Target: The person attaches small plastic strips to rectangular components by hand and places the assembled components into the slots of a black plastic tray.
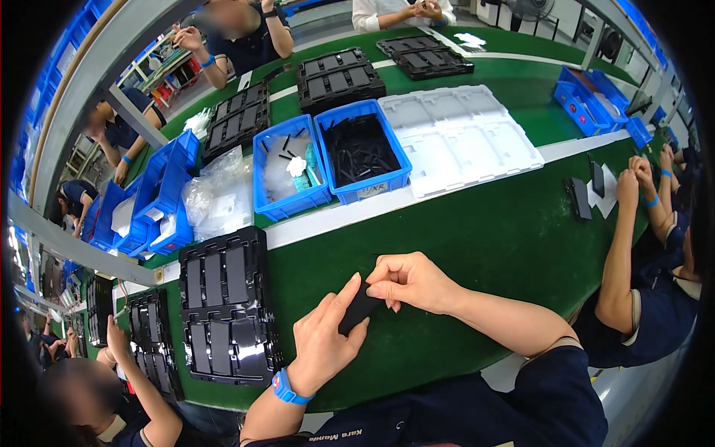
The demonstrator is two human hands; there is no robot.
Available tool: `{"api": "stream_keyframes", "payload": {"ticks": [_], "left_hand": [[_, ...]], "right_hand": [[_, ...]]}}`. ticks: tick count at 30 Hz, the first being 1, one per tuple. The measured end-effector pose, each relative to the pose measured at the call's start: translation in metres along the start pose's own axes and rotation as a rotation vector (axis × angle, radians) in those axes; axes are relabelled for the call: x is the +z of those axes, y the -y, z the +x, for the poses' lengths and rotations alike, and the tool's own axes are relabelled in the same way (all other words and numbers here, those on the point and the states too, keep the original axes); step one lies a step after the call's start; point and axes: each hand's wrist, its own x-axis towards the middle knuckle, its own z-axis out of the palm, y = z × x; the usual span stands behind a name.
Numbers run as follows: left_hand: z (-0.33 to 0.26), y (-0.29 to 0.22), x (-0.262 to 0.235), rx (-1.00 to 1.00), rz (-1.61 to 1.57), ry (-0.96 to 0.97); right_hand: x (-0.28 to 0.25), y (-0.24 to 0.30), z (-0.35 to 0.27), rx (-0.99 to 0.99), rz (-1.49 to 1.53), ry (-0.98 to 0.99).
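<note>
My left hand (pixel 324 335) is wrapped round a slim black rectangular piece (pixel 359 310), its index finger lying along one side and its thumb on the other. At the far end of that piece, my right hand (pixel 411 281) is closed in a pinch, thumb and fingertips on its edge. Whether a smaller part sits between those fingertips is hidden. To the left of my left hand lies a glossy black moulded tray (pixel 272 316) holding several dark flat rectangular pieces (pixel 235 274) in its slots.
Beyond my hands stand a blue bin of black strips (pixel 361 149) and a blue bin with clear bags (pixel 287 167). White moulded trays (pixel 465 141) lie beside them. More black trays (pixel 339 78) line the green table (pixel 477 223). Co-workers sit close on the left and right (pixel 625 246).
</note>
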Motion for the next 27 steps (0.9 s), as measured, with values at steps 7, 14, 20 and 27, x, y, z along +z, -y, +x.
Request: {"api": "stream_keyframes", "payload": {"ticks": [7, 14, 20, 27], "left_hand": [[0.004, -0.002, -0.002, -0.03, -0.041, 0.031], [0.0, -0.007, -0.007, -0.103, 0.004, 0.077], [-0.001, -0.009, -0.007, -0.095, 0.059, 0.114], [0.003, -0.012, -0.012, -0.055, 0.009, 0.079]], "right_hand": [[-0.004, -0.008, 0.004, -0.033, 0.04, 0.031], [-0.002, -0.004, 0.003, -0.021, 0.062, 0.033], [-0.002, -0.005, 0.001, 0.004, -0.015, 0.019], [-0.031, 0.02, -0.003, -0.299, -0.278, -0.076]]}}
